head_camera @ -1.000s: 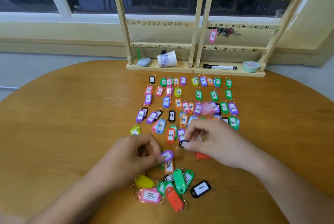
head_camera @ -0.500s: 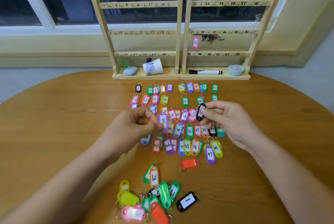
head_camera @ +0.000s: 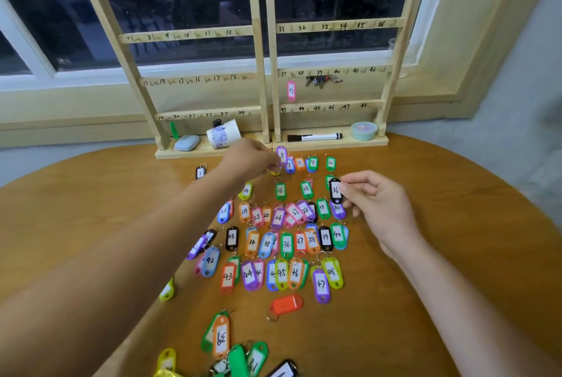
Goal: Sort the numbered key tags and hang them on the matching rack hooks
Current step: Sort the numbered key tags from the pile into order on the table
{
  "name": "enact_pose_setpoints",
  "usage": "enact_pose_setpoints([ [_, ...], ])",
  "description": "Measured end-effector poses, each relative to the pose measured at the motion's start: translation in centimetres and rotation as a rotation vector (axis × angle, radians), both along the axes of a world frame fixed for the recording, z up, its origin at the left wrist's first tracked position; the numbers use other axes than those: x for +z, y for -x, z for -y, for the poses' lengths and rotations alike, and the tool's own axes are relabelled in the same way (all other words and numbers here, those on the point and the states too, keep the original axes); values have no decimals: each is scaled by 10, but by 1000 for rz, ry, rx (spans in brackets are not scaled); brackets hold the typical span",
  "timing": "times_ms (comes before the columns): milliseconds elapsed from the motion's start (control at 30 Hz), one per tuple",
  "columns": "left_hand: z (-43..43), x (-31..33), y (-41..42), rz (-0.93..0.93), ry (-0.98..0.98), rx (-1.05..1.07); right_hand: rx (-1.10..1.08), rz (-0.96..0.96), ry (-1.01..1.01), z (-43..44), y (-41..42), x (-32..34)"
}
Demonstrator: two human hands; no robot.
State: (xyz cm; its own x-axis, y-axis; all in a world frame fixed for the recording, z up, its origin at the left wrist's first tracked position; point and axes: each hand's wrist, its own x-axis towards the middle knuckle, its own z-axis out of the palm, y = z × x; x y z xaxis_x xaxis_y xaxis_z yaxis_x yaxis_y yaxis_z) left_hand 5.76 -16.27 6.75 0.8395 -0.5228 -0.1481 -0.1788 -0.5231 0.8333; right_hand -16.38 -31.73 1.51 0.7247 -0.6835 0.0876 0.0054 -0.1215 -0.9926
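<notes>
Left hand (head_camera: 255, 154) pinches purple tag 8 (head_camera: 282, 155) at twelve o'clock of the rows of tags (head_camera: 286, 243), just short of the rack (head_camera: 258, 42) base. Right hand (head_camera: 374, 203) pinches black tag 36 (head_camera: 335, 191) at two o'clock, above the worktop (head_camera: 91, 209). Tags look light, stiff and slick-faced, so best gripped by the body edges with the ring free; tipped cup (head_camera: 223, 135) and marker (head_camera: 314, 137) clutter the rack's base.

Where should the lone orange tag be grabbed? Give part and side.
Pinch the orange tag across its two long edges, from above. It lies flat on the table, clear of the other tags, ring at its near-left end, so both edges are free.
</notes>
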Motion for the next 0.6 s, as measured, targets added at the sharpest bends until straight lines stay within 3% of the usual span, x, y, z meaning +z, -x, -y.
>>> enact_pose_setpoints([
  [600,75,-25,-12,21,-293,43,-40,-13,49,2,1,1],
])
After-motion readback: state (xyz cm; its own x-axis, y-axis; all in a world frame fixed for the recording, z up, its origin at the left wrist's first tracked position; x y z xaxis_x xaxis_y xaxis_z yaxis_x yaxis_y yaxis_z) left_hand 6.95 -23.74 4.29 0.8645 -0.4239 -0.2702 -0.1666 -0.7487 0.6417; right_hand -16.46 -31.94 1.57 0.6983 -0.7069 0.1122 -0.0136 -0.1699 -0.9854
